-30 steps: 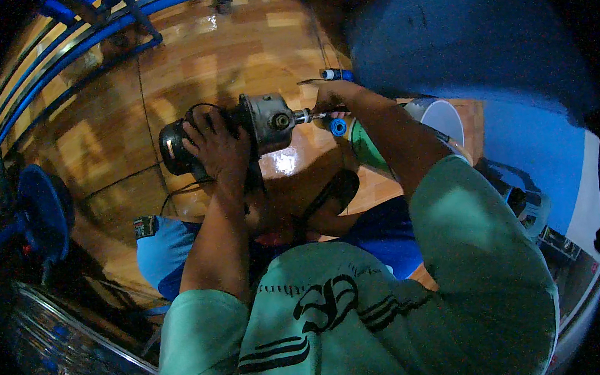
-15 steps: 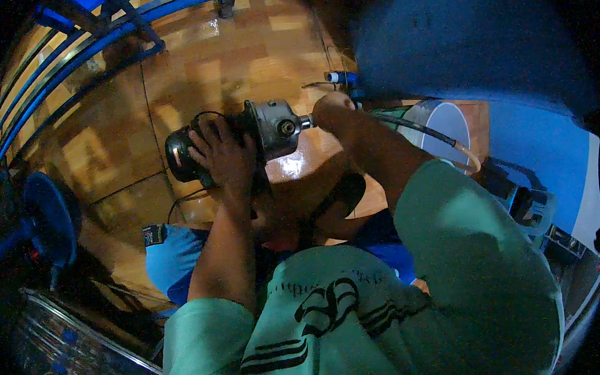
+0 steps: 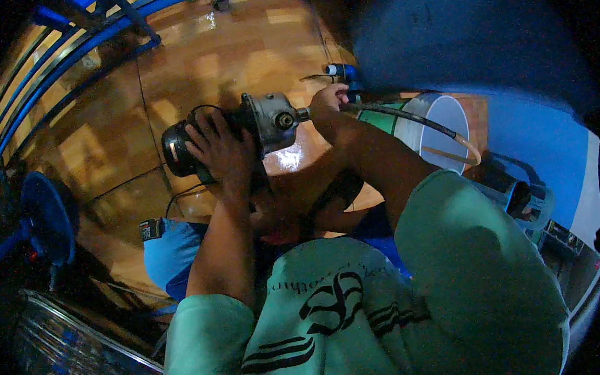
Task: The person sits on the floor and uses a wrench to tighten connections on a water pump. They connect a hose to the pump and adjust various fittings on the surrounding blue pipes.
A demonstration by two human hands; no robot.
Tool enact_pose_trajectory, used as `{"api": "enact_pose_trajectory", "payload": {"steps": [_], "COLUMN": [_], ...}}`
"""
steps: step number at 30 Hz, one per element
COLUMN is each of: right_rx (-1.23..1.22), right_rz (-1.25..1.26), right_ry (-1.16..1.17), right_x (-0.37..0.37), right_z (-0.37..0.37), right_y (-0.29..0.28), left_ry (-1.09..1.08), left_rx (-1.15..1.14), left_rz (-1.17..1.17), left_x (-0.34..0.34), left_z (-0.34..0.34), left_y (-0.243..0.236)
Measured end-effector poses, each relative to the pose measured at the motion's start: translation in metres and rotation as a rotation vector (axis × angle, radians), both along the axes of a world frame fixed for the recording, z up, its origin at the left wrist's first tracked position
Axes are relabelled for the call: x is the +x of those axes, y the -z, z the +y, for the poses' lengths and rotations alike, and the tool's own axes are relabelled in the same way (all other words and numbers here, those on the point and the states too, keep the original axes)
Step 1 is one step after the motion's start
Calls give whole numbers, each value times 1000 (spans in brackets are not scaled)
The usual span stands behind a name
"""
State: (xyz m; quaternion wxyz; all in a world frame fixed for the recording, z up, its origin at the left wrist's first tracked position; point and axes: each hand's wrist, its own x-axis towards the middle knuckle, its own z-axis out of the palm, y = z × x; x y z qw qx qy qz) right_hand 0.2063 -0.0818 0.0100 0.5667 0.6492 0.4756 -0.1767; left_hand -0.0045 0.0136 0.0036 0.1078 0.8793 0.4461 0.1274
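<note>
A water pump [image 3: 275,124] with a grey metal head and a dark rounded motor [image 3: 176,151] lies sideways in front of me over the tiled floor. My left hand [image 3: 220,145] is laid over the motor, its fingers bent around the casing. A short shiny fitting [image 3: 302,114] sticks out of the pump head on the right. Beside that fitting, my right hand [image 3: 329,106] is closed around the end of a dark hose [image 3: 423,117]. The exact joint is hidden by the fingers. The hose runs right and ends in a paler, curved piece.
A green and white bucket [image 3: 413,129] lies behind my right forearm. Blue pipe fittings [image 3: 343,73] sit on the floor beyond my right hand. Blue metal rails [image 3: 78,46] cross the far left, and a round blue object [image 3: 46,217] stands at the left. A blue wall [image 3: 455,33] rises at the right.
My right hand has turned at the fitting, so its fingertips now show on the far side. The hose has shifted slightly away from me. My left hand stays on the motor.
</note>
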Motion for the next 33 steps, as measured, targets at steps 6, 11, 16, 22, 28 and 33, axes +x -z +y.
{"api": "enact_pose_trajectory", "payload": {"steps": [6, 11, 16, 22, 28, 33], "right_rx": [-149, 93, -43, -63, -49, -253], "right_rz": [-17, 399, -145, 139, -80, -101], "right_ry": [118, 547, -267, 213, 297, -129], "right_x": [10, 43, -16, 12, 8, 12], "right_z": [-2, -11, -5, 3, 6, 0], "right_y": [42, 20, 2, 30, 19, 28], "left_ry": [3, -16, -19, -6, -20, -31], "left_rx": [-87, -78, -50, -66, -63, -81], "left_rz": [36, 79, 55, 58, 83, 107], "left_x": [-3, 2, -5, -9, 1, 1], "left_z": [4, 2, 0, 3, 2, 2], "left_y": [-4, 5, -2, 2, 0, -2]}}
